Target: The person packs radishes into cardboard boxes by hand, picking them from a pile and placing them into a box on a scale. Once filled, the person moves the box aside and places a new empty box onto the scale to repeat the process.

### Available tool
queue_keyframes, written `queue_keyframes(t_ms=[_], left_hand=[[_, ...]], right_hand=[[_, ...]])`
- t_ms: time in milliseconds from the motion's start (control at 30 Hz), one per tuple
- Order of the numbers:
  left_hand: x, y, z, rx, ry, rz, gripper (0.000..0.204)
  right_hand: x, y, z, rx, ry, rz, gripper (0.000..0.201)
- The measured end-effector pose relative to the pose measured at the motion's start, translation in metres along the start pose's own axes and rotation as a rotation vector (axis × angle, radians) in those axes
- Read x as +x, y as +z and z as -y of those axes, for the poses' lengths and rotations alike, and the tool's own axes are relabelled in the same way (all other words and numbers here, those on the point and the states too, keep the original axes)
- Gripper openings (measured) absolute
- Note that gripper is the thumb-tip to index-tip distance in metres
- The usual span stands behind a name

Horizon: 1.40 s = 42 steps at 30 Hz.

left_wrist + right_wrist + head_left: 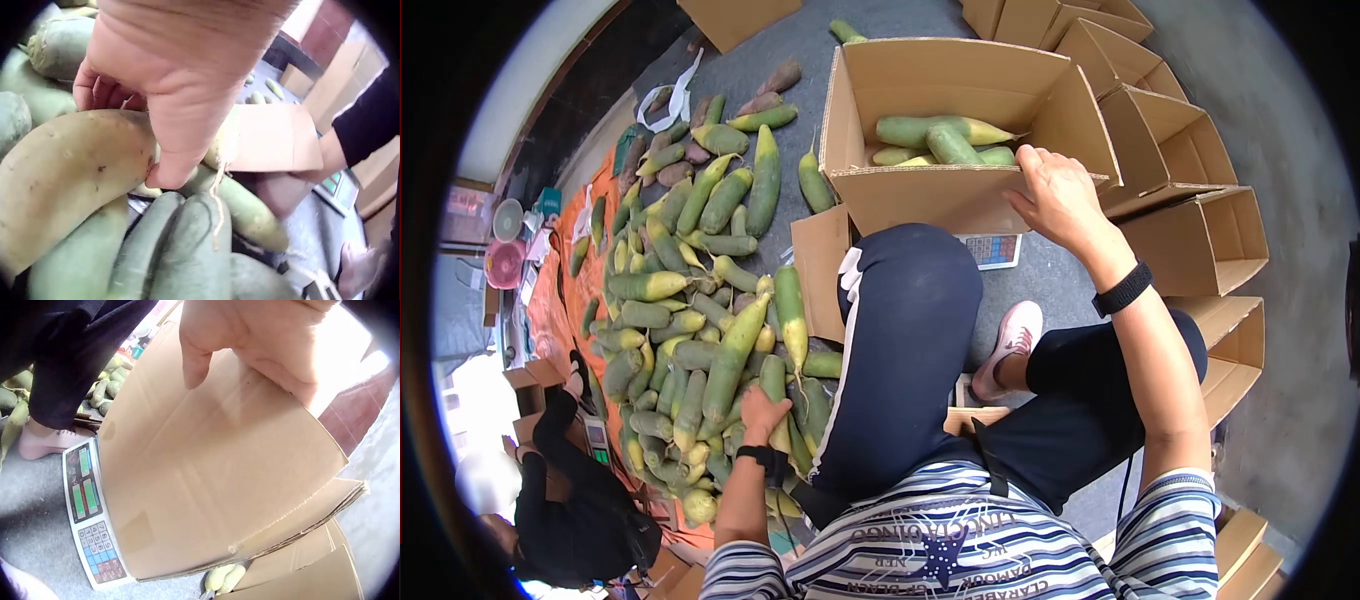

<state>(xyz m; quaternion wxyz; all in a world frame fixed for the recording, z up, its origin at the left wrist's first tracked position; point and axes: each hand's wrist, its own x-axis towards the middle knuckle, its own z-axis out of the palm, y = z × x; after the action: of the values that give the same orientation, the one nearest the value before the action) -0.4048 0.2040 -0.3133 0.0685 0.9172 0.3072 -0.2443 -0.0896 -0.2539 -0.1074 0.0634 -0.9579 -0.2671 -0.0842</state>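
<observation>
My left hand (764, 414) is down in a big heap of green radishes (645, 315). In the left wrist view its thumb and curled fingers grip the end of a pale yellowish radish (81, 169); the far fingertips are hidden behind it. My right hand (1060, 197) holds the near wall of an open cardboard box (940, 195), fingers over the top edge and thumb on the outside face, as the right wrist view also shows. Inside the box lie several green radishes (953, 142). The box stands by a digital scale (94, 512), whose keypad and lit display show.
Open cardboard boxes (1165, 140) line the right side. A loose cardboard flap (818, 270) lies between the heap and my knee. Reddish roots (772, 85) and a white plastic bag (670, 95) lie at the far left. Another person (580, 500) in black sits at lower left.
</observation>
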Motion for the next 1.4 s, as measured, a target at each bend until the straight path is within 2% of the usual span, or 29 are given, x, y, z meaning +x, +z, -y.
queue_keyframes(t_ms=[33,100,133,167,233,300,367,433,500,533,633,667,733,767,833,867,933,967,1033,1100,1167,1300,1400], left_hand=[[0.001,-0.005,-0.003,0.005,0.006,-0.005,0.069],[0.0,-0.018,-0.007,-0.32,0.103,0.007,0.066],[-0.008,-0.041,-0.024,-0.411,0.206,-0.041,0.065],[-0.01,-0.061,-0.036,-0.409,0.215,-0.044,0.065],[-0.009,-0.1,-0.06,-0.482,0.389,-0.295,0.068],[-0.013,-0.151,-0.088,-0.493,0.448,-0.505,0.074],[-0.03,-0.216,-0.127,-0.637,0.477,-0.618,0.069],[-0.048,-0.268,-0.172,-0.968,0.804,-0.773,0.061],[-0.061,-0.305,-0.213,-1.155,1.002,-0.961,0.053],[-0.066,-0.317,-0.233,-1.157,1.012,-0.959,0.053],[-0.078,-0.338,-0.291,-1.191,1.248,-1.002,0.04],[-0.076,-0.34,-0.305,-1.029,1.264,-0.989,0.039],[-0.062,-0.331,-0.336,-0.894,1.265,-0.986,0.059],[-0.056,-0.327,-0.346,-0.651,1.252,-1.121,0.066],[-0.055,-0.323,-0.357,-0.519,1.266,-0.872,0.056],[-0.053,-0.321,-0.355,-0.519,1.269,-0.869,0.056],[-0.048,-0.317,-0.338,-0.539,1.2,-0.835,0.038],[-0.047,-0.315,-0.33,-0.714,1.198,-0.792,0.031],[-0.028,-0.304,-0.299,-0.777,1.007,-0.728,0.028],[-0.003,-0.286,-0.263,-0.812,0.925,-0.689,0.027],[0.014,-0.254,-0.227,-0.803,0.783,-0.579,0.026],[0.054,-0.155,-0.151,-0.528,0.577,-0.313,0.029],[0.061,-0.075,-0.108,-0.323,0.424,-0.184,0.04]], right_hand=[[0.0,0.001,-0.001,0.0,0.008,-0.006,0.037],[0.0,0.0,-0.001,-0.01,0.0,0.009,0.038],[0.0,0.0,-0.002,-0.014,0.007,0.002,0.038],[0.0,0.001,-0.002,-0.012,0.007,0.003,0.038],[-0.001,0.001,-0.002,-0.015,0.016,-0.002,0.038],[-0.001,0.001,-0.001,-0.018,0.025,0.02,0.038],[-0.002,0.002,-0.001,-0.04,0.043,0.024,0.038],[-0.002,0.004,-0.003,-0.018,0.017,0.015,0.038],[-0.002,0.003,-0.003,-0.01,0.025,0.015,0.037],[-0.001,0.003,-0.003,-0.005,0.026,0.022,0.037],[-0.001,0.003,-0.003,-0.008,0.031,0.019,0.037],[-0.001,0.002,-0.003,-0.006,0.03,0.022,0.037],[-0.002,0.003,-0.003,0.0,0.017,0.014,0.037],[-0.003,0.004,-0.004,0.001,0.017,0.016,0.037],[-0.004,0.003,-0.003,0.005,0.01,0.008,0.037],[-0.005,0.003,-0.004,0.016,0.007,-0.001,0.037],[-0.004,0.003,-0.004,0.018,0.013,-0.005,0.037],[-0.005,0.003,-0.003,0.022,0.007,-0.006,0.036],[-0.004,0.004,-0.004,0.03,0.0,-0.002,0.036],[-0.002,0.003,-0.001,0.04,-0.015,-0.001,0.036],[-0.005,0.0,-0.001,0.059,0.013,0.037,0.036],[-0.005,0.003,-0.003,0.055,-0.031,-0.004,0.037],[-0.005,0.0,0.0,0.012,-0.011,0.001,0.038]])
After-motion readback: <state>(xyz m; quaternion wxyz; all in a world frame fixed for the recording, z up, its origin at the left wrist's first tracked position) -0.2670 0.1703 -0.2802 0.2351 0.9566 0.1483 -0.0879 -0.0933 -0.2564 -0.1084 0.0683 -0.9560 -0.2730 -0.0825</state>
